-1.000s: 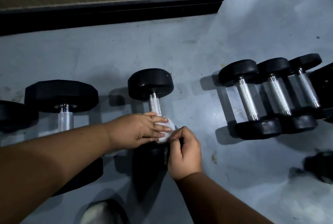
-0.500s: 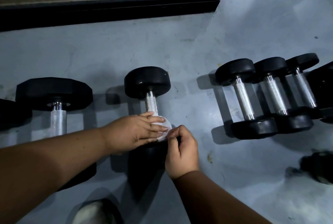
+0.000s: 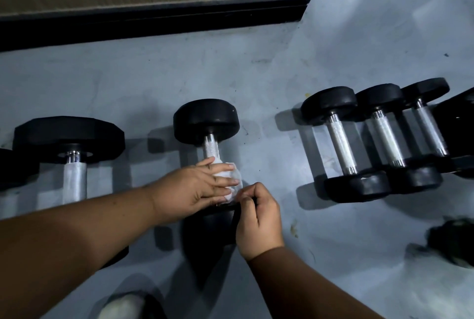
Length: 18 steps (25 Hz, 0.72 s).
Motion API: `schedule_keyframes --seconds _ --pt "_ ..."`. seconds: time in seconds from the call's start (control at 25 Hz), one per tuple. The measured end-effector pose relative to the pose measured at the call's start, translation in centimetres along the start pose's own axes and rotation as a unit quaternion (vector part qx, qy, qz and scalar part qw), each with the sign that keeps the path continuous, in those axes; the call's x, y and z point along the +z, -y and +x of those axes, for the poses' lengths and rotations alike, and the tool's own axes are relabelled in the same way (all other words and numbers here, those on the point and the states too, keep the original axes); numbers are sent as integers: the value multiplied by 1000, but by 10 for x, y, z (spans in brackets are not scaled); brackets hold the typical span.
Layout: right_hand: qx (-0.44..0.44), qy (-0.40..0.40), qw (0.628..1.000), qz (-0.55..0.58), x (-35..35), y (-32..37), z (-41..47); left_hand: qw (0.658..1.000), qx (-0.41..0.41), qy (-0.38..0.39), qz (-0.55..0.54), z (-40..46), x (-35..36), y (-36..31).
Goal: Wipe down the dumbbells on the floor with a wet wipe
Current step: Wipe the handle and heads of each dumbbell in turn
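A black dumbbell [image 3: 206,121] with a knurled steel handle lies on the grey floor in the middle. A white wet wipe [image 3: 233,177] is draped over the near part of its handle. My left hand [image 3: 197,188] lies over the wipe with fingers stretched out, pressing it onto the handle. My right hand [image 3: 256,218] pinches the wipe's right edge between thumb and fingers, beside the dumbbell's near head [image 3: 213,226], which is mostly hidden under both hands.
A larger dumbbell [image 3: 69,139] lies to the left, three small dumbbells [image 3: 341,147] side by side to the right. A black skirting board [image 3: 154,21] under a wooden wall runs along the back. A dark object [image 3: 454,241] sits at right; a shoe tip [image 3: 123,306] below.
Both hands stay on the wipe and handle; the right-hand fingers have shifted slightly at the wipe's edge. The view has barely moved.
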State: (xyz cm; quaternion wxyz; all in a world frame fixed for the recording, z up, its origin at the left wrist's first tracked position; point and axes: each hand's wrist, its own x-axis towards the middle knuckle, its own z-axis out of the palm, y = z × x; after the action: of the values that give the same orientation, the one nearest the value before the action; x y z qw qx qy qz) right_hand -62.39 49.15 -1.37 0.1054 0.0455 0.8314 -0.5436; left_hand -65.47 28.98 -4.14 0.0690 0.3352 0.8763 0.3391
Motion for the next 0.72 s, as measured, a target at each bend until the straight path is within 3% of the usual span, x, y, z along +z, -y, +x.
schedule_keyframes --seconds 0.12,0.28,0.44,0.72 --pt "-15 3 997 -74 -5 7 3 1000 -4 17 2 2 -2 5" --pt "-149 -53 973 -170 5 44 -17 999 6 29 -15 1 3 11" --pt "-159 -55 928 -332 34 47 -34 999 6 14 -41 3 -2 7" --pt "-168 -47 920 -352 38 46 -31 999 -21 -35 -24 3 -30 37"
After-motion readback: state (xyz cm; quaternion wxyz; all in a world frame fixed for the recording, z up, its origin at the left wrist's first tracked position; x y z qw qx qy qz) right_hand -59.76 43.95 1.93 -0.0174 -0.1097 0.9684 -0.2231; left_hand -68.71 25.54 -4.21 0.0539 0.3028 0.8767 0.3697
